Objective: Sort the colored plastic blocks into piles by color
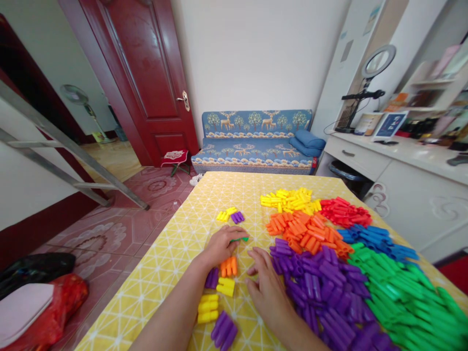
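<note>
My left hand (220,243) is closed on a green plastic tube piece (244,239), mostly hidden under its fingers, at the tabletop. To its right, my right hand (266,290) hovers low over the cloth beside the purple heap, fingers apart and holding nothing. Beyond the left hand lie yellow pieces (226,213) and a purple piece (237,217). Nearer me are an orange piece (228,266), a purple piece (212,278) partly behind my left wrist, yellow pieces (225,286), and another purple piece (224,330).
Heaps of yellow (290,200), red (345,212), orange (307,231), purple (321,287), blue (380,240) and green (413,297) pieces cover the right side of the yellow tablecloth (175,253). A blue sofa (252,146) stands behind, a white cabinet (409,180) at right.
</note>
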Demonstrator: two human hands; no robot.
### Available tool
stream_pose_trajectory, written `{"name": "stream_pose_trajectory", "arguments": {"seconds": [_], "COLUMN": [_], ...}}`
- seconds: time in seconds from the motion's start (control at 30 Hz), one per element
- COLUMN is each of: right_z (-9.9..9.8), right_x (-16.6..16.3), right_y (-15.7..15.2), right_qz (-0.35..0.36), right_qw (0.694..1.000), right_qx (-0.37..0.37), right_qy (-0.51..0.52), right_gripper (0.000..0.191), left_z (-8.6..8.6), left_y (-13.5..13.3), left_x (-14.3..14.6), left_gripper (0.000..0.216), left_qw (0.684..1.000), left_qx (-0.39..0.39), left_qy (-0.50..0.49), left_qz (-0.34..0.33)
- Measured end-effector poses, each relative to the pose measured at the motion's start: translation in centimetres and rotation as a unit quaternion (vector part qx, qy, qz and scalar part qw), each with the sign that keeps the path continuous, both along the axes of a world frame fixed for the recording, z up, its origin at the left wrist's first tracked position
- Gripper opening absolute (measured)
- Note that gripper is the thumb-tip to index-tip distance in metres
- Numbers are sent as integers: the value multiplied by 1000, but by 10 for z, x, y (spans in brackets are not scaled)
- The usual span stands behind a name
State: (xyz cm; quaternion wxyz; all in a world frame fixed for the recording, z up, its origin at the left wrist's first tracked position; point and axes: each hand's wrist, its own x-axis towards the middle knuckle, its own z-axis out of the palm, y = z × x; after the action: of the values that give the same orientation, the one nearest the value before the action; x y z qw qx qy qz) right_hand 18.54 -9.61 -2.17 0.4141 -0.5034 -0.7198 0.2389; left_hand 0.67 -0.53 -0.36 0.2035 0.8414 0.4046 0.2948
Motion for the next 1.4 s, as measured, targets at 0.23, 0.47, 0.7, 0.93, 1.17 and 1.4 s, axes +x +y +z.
{"name": "stream_pose_trajectory", "arguments": {"seconds": [0.23,0.47,0.7,0.93,1.17,1.4], "right_z": [-5,8,22,27,47,71], "right_x": [2,0,6,11,23,141], "right_y": [2,-3,-5,-5,-6,25], "right_qz": [-20,0,8,4,6,-251], "right_qw": [1000,999,998,997,998,965], "right_qx": [0,-16,14,-31,9,69], "right_qy": [8,47,62,68,58,-31], "right_gripper": [67,59,26,17,20,36], "left_z": [-7,17,27,32,6,-17], "left_y": [4,-9,-21,-21,-2,7], "left_x": [-4,11,29,37,10,-2], "left_gripper": [19,26,38,34,19,19], "left_qw": [995,908,873,913,979,980], "left_qx": [-48,-334,-404,-320,-98,-84], "left_qy": [-70,-253,-256,-244,-120,-104], "left_qz": [60,-26,-91,-63,129,149]}}
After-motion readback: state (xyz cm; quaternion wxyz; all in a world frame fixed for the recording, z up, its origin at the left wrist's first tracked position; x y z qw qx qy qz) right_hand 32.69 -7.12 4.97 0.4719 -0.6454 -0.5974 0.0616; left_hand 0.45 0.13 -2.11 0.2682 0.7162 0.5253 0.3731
